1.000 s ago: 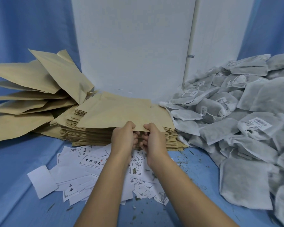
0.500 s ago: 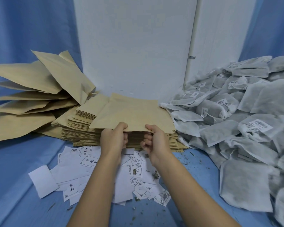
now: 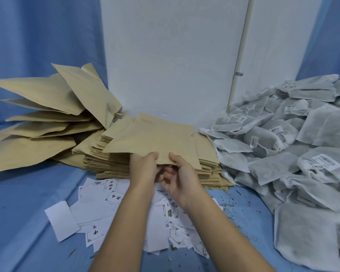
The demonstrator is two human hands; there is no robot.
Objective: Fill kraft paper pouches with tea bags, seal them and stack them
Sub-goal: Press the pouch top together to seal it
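Both hands pinch near edge of flat tan kraft paper pouch [image 3: 151, 142]: left hand [image 3: 143, 167] and right hand [image 3: 182, 173] fingers curled on it, above stack of kraft pouches [image 3: 206, 165]; grey tea bags [image 3: 283, 154] heaped right.

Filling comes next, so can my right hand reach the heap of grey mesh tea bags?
Probably yes: the right hand has only blue cloth between it and the heap of grey mesh tea bags, though it pinches the tan kraft paper pouch with the left hand.
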